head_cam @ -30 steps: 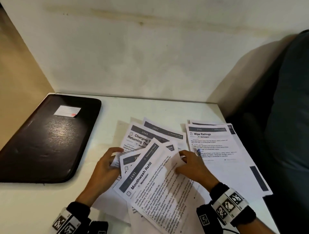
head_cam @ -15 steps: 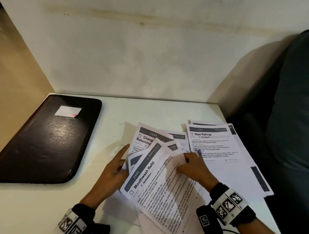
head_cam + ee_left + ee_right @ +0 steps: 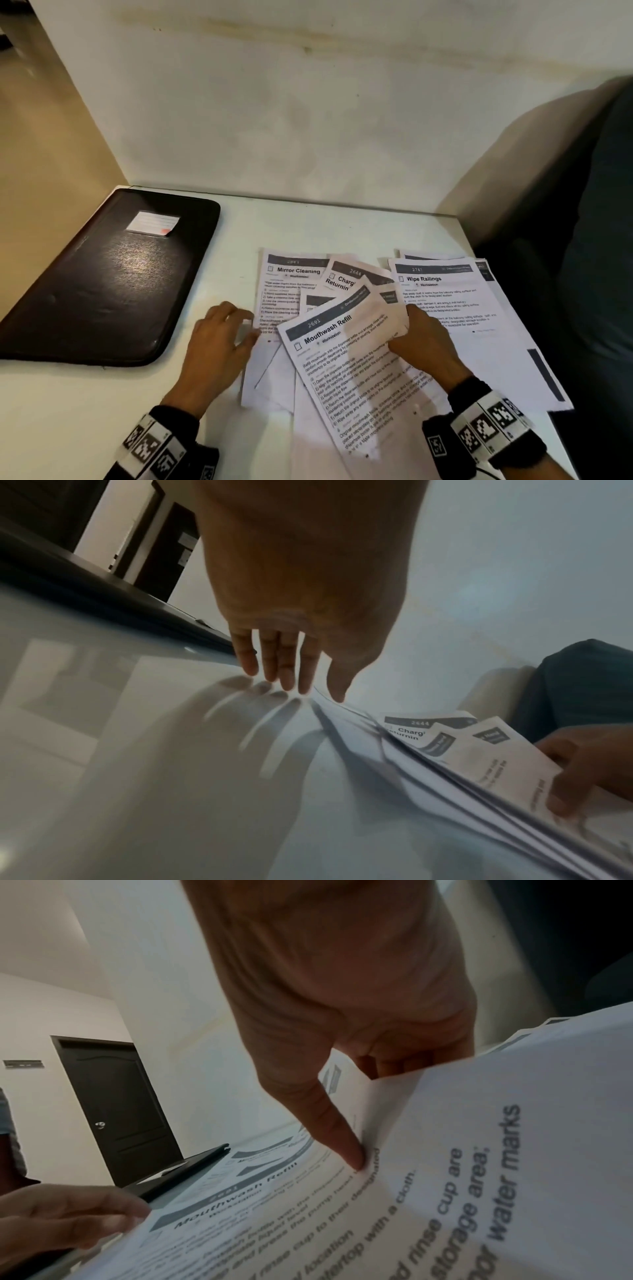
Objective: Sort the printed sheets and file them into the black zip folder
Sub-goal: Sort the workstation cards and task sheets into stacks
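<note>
Head view: right hand (image 3: 423,342) pinches the fanned sheets (image 3: 346,346) to expose their headings, left hand (image 3: 219,346) with fingers loosely spread beside them, the black folder (image 3: 102,284) lying zipped nearby.

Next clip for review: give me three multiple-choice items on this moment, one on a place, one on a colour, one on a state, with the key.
1. Where does the zip folder lie?
A. left of the printed sheets
B. on top of them
C. right of them

2. What colour is the folder?
A. white
B. black
C. red

3. What is the right hand doing?
A. resting empty on the table
B. pinching the Mouthwash Refill sheet
C. holding a pen

Key: 1 A, it sits at the table's left end, apart from the papers. 2 B, dark shiny cover. 3 B, the right wrist view shows the thumb on the sheet's edge, fingers beneath.
</note>
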